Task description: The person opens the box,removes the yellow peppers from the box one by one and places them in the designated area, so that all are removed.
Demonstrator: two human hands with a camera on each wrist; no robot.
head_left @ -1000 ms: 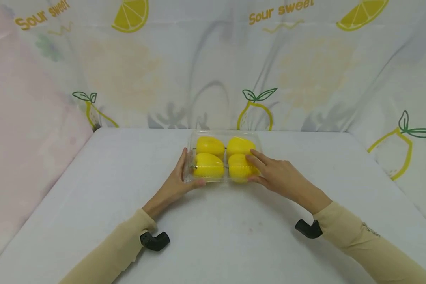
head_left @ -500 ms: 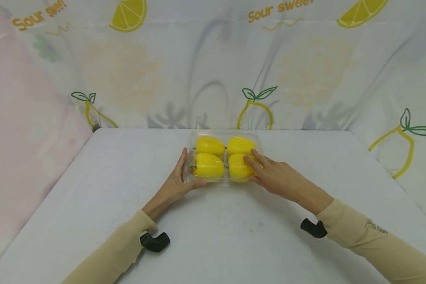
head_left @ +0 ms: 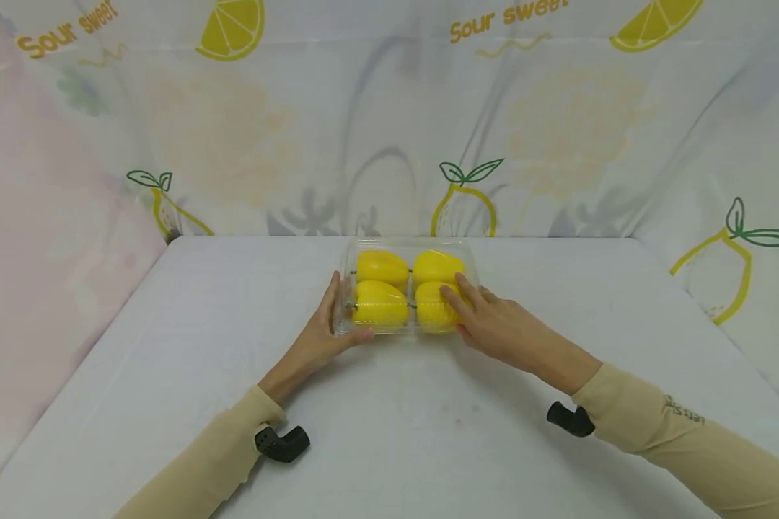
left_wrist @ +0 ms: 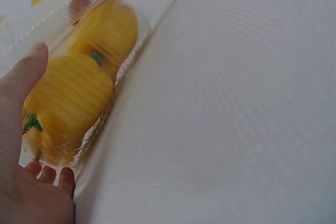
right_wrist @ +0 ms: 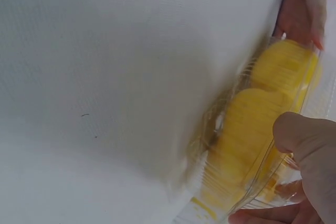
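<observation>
A clear plastic clamshell box lies on the white table near its back edge. Several smooth yellow pepper-like fruits with green stems sit inside in two rows, under the transparent lid. My left hand grips the box's left end, thumb along the front and fingers round the side. At the front right corner my right hand holds the box, its fingers over the lid and its thumb low at the front. In the right wrist view the right thumb lies on the lid's edge and fingers reach round the end.
The white table runs back to a lemon-print cloth backdrop, close behind the box. Black wrist-worn pieces hang from both beige sleeves.
My right hand has shifted slightly, its fingers sliding a little left over the lid at the front right corner. The left hand and the box stay in place.
</observation>
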